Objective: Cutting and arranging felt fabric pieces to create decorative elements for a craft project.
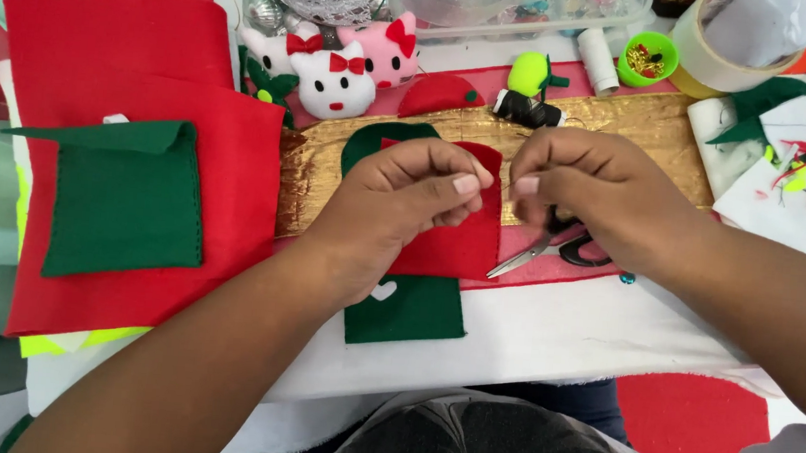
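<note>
Dark fabric over the lap [500,450] is seen nearest the lens, w/ the white table edge [547,348] just beyond. Green felt piece [408,308], w/ a small white heart, is laid on the white cloth, partly covered by a red felt piece [464,246]. Red piece is pinched at its upper edge by the left hand [405,203], thumb & fingers pressed together on it. Right hand [583,188] is held just beside, fingertips closed together as if on sth. thin; what's gripped can't be made out. Scissors [545,247] are lying under the right hand. Farther back: gold fabric strip [650,126], plush cat toys [338,73], thread spool [596,60].
</note>
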